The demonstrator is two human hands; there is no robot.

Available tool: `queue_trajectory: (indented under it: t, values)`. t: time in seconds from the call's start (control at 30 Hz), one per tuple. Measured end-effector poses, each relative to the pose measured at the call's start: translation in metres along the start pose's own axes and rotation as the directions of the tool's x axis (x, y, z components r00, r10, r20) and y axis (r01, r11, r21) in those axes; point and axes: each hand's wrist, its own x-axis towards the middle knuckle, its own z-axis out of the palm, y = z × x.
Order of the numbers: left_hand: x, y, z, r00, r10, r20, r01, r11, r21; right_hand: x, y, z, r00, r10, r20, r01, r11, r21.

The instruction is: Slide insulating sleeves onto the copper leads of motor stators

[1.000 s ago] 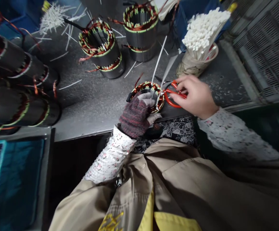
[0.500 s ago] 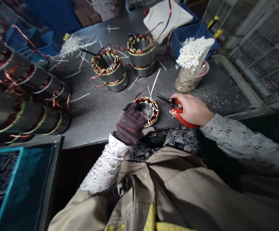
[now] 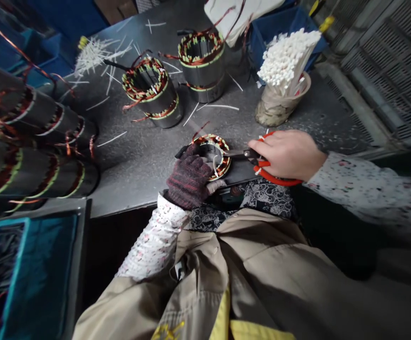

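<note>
A wound stator (image 3: 224, 166) with copper coils and pale edging stands at the table's front edge. My left hand (image 3: 188, 182), in a dark knitted glove, is wrapped round its left side. Bare, my right hand (image 3: 287, 155) grips red-handled scissors (image 3: 250, 155); their tips touch the coil ring's right side. A white tie end curls inside the ring. Two more stators, one at the left (image 3: 151, 94) and one further back (image 3: 202, 66), stand behind it. A loose white tie strip (image 3: 220, 106) lies between them and the ring.
A cup (image 3: 279, 106) full of white ties (image 3: 286, 59) stands at the back right, before a blue bin (image 3: 258, 35). Stacked stators (image 3: 42, 165) fill the left side. Cut white strips (image 3: 94, 54) are heaped at the back left. A teal tray (image 3: 49, 264) sits at the lower left.
The scissors have moved left onto the coil ring. The long tie end that stood up from it is gone, and a loose strip now lies behind it. The view has shifted slightly.
</note>
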Motion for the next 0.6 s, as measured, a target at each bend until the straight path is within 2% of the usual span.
queue_trajectory:
  t: [0.07,0.17,0.27,0.33,0.4,0.47,0.53,0.6]
  values:
    - [0.000,0.001,0.000,1.000,-0.027,-0.009,0.027,0.999,-0.018,-0.001,-0.004,-0.003,1.000,0.017,0.022,-0.016,0.999,-0.029]
    - [0.000,0.002,0.000,0.999,-0.051,0.001,0.051,0.998,-0.045,-0.001,-0.013,-0.006,0.999,-0.054,-0.002,0.054,0.998,-0.023]
    - [0.000,0.001,0.001,1.000,-0.025,-0.006,0.025,0.998,-0.061,-0.002,-0.024,-0.009,0.989,-0.141,0.034,0.144,0.987,-0.078]
    - [0.000,0.000,0.002,1.000,-0.001,-0.024,0.000,0.999,-0.049,-0.001,-0.028,-0.009,0.987,-0.142,0.071,0.149,0.984,-0.094]
    - [0.001,0.002,0.005,1.000,-0.011,-0.016,0.011,1.000,-0.013,0.000,-0.026,-0.007,0.993,-0.097,0.064,0.100,0.993,-0.056]
    - [0.002,0.007,0.006,0.998,-0.067,-0.005,0.067,0.997,0.048,0.001,-0.017,0.001,1.000,0.009,0.008,-0.009,1.000,0.021]
    - [0.003,0.012,0.006,0.990,-0.139,-0.034,0.141,0.986,0.090,0.003,-0.005,0.014,0.990,0.129,-0.050,-0.123,0.986,0.110]
    - [0.002,0.013,0.003,0.979,-0.193,-0.059,0.197,0.978,0.069,0.004,0.006,0.031,0.977,0.188,-0.099,-0.170,0.971,0.166]
